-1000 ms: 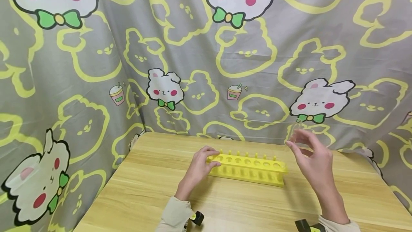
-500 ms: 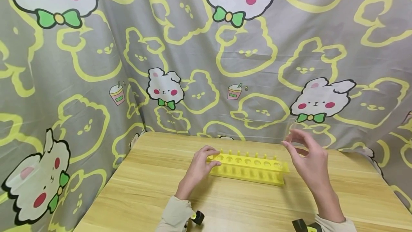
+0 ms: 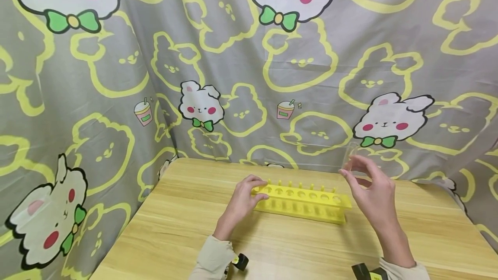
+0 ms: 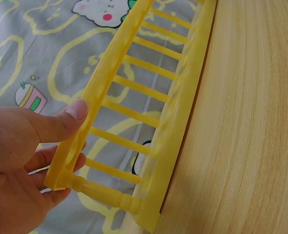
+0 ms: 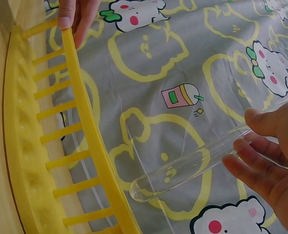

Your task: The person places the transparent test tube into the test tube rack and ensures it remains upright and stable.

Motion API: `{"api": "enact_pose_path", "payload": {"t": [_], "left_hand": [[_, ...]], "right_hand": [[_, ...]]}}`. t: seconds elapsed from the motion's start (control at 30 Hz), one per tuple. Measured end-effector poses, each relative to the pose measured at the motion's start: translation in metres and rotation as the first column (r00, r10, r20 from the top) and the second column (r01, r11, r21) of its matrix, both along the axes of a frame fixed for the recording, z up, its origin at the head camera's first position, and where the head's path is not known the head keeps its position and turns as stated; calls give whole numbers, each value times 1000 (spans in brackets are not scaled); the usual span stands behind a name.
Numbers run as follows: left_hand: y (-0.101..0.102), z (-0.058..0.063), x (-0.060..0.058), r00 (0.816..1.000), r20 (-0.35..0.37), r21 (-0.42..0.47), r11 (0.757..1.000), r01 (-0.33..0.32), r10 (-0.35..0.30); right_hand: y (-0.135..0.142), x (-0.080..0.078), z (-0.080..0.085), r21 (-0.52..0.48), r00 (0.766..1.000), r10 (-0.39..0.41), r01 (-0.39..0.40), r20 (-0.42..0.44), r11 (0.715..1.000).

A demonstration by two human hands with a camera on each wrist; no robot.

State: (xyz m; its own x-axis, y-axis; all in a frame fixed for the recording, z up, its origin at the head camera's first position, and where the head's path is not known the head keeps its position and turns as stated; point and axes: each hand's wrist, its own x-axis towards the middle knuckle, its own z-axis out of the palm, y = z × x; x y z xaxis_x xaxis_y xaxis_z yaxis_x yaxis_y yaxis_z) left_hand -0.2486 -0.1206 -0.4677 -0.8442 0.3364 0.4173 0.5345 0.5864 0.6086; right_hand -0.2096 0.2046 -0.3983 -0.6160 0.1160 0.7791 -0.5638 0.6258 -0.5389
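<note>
A yellow test tube rack (image 3: 303, 217) stands on the table, its top plate pierced by a row of round holes. My left hand (image 3: 245, 200) grips the rack's left end; in the left wrist view the thumb (image 4: 77, 109) lies on one side of the top plate and fingers curl behind it. Near the rack's right end, my right hand (image 3: 375, 193) pinches a clear glass test tube (image 3: 347, 159). In the right wrist view the test tube (image 5: 182, 168) slants, its rounded closed end towards the rack's top plate and apart from it.
The light wooden table (image 3: 175, 228) carries the rack. Behind and to the left hangs a grey curtain (image 3: 241, 72) with yellow outlines and rabbit prints. Black wrist cameras (image 3: 241, 262) sit at both sleeves.
My right hand has moved a little to the left with the test tube, mostly in the first half second. The left hand keeps its grip on the rack. The head view has shifted slightly.
</note>
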Motion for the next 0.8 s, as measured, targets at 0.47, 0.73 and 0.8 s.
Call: {"api": "enact_pose_path", "payload": {"t": [0.47, 0.73, 0.8], "left_hand": [[0, 1, 0, 1000, 8, 2, 1000, -7, 7], [0, -1, -1, 1000, -9, -11, 1000, -11, 10], [0, -1, -2, 1000, -11, -15, 1000, -13, 13]], "right_hand": [[-7, -2, 2, -14, 1000, 24, -24, -12, 1000], [-11, -3, 1, -20, 999, 30, -31, -16, 999], [-12, -3, 1, -17, 999, 29, -30, -17, 999]]}}
